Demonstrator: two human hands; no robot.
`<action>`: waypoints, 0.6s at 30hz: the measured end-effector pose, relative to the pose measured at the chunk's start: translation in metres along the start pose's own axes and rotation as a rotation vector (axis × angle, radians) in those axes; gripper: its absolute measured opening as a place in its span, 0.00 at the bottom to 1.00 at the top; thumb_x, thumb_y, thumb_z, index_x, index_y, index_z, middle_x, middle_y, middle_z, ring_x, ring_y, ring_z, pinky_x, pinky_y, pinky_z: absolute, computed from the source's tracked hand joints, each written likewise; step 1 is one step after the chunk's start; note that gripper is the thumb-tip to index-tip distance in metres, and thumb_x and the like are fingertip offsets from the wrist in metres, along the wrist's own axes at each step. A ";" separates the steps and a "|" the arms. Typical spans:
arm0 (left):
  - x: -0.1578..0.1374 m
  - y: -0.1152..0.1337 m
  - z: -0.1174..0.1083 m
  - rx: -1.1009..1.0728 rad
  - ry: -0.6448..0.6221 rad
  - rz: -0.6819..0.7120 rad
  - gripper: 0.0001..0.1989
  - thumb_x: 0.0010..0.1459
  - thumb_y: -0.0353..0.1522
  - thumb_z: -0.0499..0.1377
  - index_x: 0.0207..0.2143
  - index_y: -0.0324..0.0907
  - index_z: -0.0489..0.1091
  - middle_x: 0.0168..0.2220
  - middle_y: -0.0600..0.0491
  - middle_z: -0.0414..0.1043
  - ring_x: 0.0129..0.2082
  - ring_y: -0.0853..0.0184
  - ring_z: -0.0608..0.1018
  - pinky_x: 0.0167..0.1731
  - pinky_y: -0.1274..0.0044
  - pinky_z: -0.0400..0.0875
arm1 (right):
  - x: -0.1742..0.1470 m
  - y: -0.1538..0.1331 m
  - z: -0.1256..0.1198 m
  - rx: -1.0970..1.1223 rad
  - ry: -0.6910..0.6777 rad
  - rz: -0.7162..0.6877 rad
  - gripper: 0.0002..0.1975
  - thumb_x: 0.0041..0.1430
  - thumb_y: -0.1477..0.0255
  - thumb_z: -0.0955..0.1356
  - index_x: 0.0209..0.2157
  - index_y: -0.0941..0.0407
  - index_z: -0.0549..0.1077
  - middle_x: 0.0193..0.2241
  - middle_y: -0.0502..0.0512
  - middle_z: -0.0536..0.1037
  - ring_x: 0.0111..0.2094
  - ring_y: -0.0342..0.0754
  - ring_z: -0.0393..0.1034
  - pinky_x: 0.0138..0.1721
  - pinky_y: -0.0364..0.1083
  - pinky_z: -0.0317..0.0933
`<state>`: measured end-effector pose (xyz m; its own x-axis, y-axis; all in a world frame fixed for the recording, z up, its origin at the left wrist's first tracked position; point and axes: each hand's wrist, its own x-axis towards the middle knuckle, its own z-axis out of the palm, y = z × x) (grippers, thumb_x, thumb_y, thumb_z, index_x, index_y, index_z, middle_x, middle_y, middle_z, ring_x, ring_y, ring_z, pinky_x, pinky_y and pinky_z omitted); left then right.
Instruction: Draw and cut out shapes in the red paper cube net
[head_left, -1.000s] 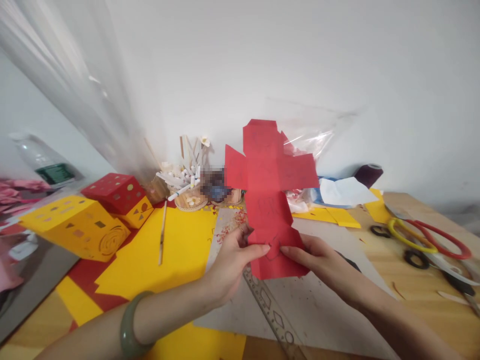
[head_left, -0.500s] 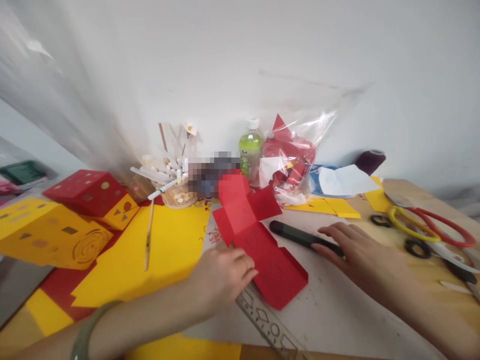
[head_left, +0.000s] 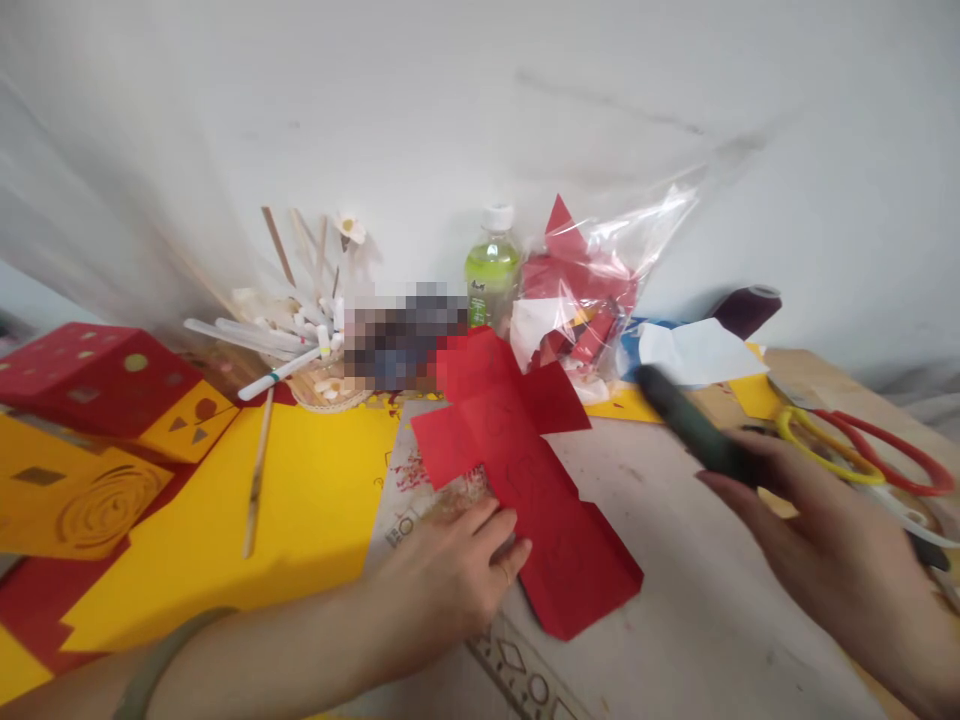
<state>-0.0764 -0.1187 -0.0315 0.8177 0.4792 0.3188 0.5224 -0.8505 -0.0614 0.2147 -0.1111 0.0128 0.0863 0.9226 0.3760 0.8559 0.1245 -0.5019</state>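
A red paper cutout [head_left: 525,460], folded like a flattened box with faint shapes drawn on it, lies on the grey board. My left hand [head_left: 457,560] lies at its left edge, fingers bent over a clear stencil ruler [head_left: 517,660]. The ruler shows above and below the hand; the thumb is hidden. My right hand [head_left: 817,540] holds a dark green utility knife [head_left: 694,425] by its near end, raised over the right of the board. Motion blurs the knife, and no blade shows.
Scissors [head_left: 832,450] with yellow and red handles lie at the right. Behind stand a green-labelled bottle [head_left: 491,265], a clear bag [head_left: 577,290] of red paper and a basket [head_left: 334,395] of markers. Left are yellow sheets [head_left: 315,480], a wooden stick [head_left: 259,470] and decorated paper boxes [head_left: 82,440].
The right hand has taken hold of the utility knife and lifted it off the board. The left hand and the ruler have shifted left relative to the red cutout. The view has shifted slightly.
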 end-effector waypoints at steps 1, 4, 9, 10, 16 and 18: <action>0.002 -0.002 0.001 0.000 0.000 0.009 0.14 0.59 0.23 0.53 0.48 0.35 0.69 0.47 0.39 0.72 0.45 0.55 0.75 0.37 0.68 0.75 | -0.001 -0.006 -0.004 0.189 0.063 0.112 0.15 0.54 0.55 0.67 0.37 0.50 0.68 0.38 0.59 0.79 0.41 0.62 0.74 0.36 0.57 0.67; 0.008 -0.010 0.001 0.013 -0.029 0.018 0.17 0.57 0.25 0.55 0.50 0.33 0.68 0.50 0.37 0.71 0.47 0.53 0.74 0.39 0.66 0.74 | -0.003 -0.022 -0.007 0.556 0.165 0.291 0.10 0.52 0.60 0.70 0.33 0.48 0.68 0.38 0.55 0.80 0.45 0.59 0.73 0.47 0.57 0.66; 0.015 -0.016 -0.001 -0.010 -0.036 0.050 0.16 0.58 0.26 0.53 0.48 0.32 0.70 0.49 0.39 0.72 0.43 0.57 0.74 0.36 0.69 0.74 | 0.002 -0.015 0.008 0.592 -0.071 0.213 0.11 0.47 0.66 0.72 0.29 0.50 0.67 0.31 0.52 0.80 0.36 0.55 0.76 0.36 0.52 0.72; 0.015 -0.016 -0.002 -0.011 -0.029 0.064 0.16 0.58 0.25 0.53 0.47 0.30 0.70 0.48 0.39 0.72 0.41 0.58 0.74 0.34 0.71 0.74 | 0.003 -0.010 0.012 0.573 -0.109 0.191 0.11 0.46 0.67 0.72 0.29 0.50 0.66 0.31 0.52 0.79 0.36 0.54 0.76 0.35 0.51 0.71; 0.021 -0.012 -0.006 -0.005 -0.110 0.080 0.19 0.58 0.25 0.53 0.52 0.29 0.67 0.43 0.42 0.73 0.37 0.60 0.73 0.25 0.75 0.71 | 0.003 0.009 0.016 0.467 -0.182 0.064 0.09 0.50 0.66 0.69 0.28 0.51 0.63 0.34 0.52 0.74 0.38 0.52 0.72 0.37 0.48 0.66; 0.024 -0.009 -0.007 0.015 -0.155 0.057 0.22 0.60 0.26 0.53 0.58 0.35 0.62 0.41 0.45 0.72 0.35 0.61 0.72 0.23 0.76 0.69 | 0.003 0.011 0.013 0.323 -0.142 0.017 0.11 0.50 0.63 0.69 0.26 0.51 0.63 0.31 0.51 0.70 0.34 0.51 0.69 0.32 0.47 0.64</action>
<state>-0.0637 -0.1011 -0.0164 0.8728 0.4592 0.1652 0.4770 -0.8743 -0.0897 0.2175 -0.1023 -0.0016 0.0079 0.9641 0.2653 0.6476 0.1973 -0.7360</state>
